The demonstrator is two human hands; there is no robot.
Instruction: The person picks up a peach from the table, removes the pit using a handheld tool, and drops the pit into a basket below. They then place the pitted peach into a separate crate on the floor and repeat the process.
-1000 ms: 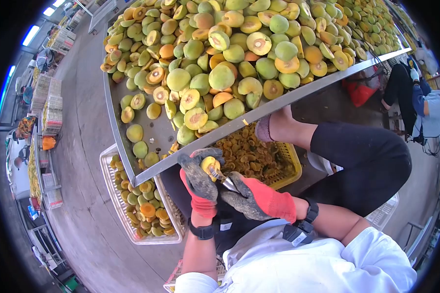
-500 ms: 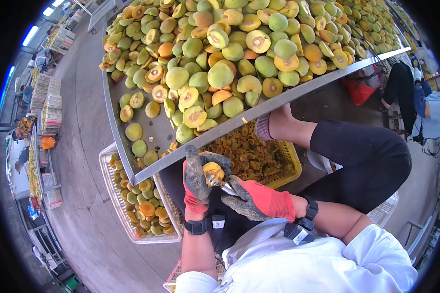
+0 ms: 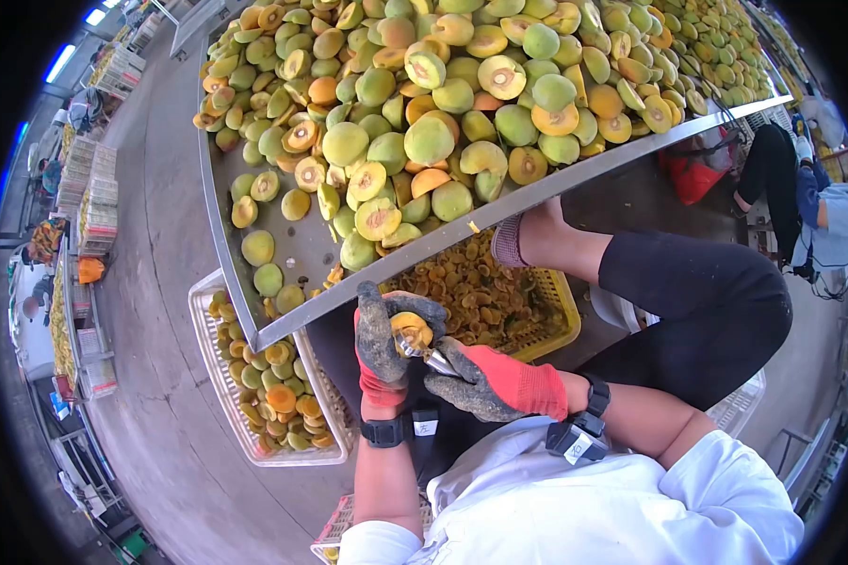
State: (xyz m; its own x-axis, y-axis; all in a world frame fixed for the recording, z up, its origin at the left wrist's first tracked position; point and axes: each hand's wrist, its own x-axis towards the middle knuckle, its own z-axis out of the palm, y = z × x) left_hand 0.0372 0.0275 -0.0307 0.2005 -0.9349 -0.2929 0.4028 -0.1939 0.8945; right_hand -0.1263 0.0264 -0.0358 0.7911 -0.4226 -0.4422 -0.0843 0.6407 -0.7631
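Observation:
My left hand (image 3: 379,347), in a red and grey work glove, is closed around a peach half (image 3: 413,327) with its orange flesh facing up. My right hand (image 3: 495,381), gloved alike, grips a slim metal pitting tool (image 3: 440,363). The tool's curved metal end meets the lower edge of the cut fruit; how deep it sits is hidden. Both hands are close together just below the near rim of a metal table (image 3: 386,260). On that table lies a heap of green-yellow peach halves (image 3: 429,141), several showing brown pits or hollows.
Under the table stands a yellow crate (image 3: 565,315) holding brownish-orange scraps. A white crate (image 3: 224,377) of fruit halves is at the left, with part of another crate (image 3: 334,527) below. My bent leg (image 3: 693,292) is at the right. Another person (image 3: 820,202) sits far right.
The tool's metal end has shifted slightly along the lower left edge of the peach half, where more of it shows. Both hands keep nearly the same place and hold.

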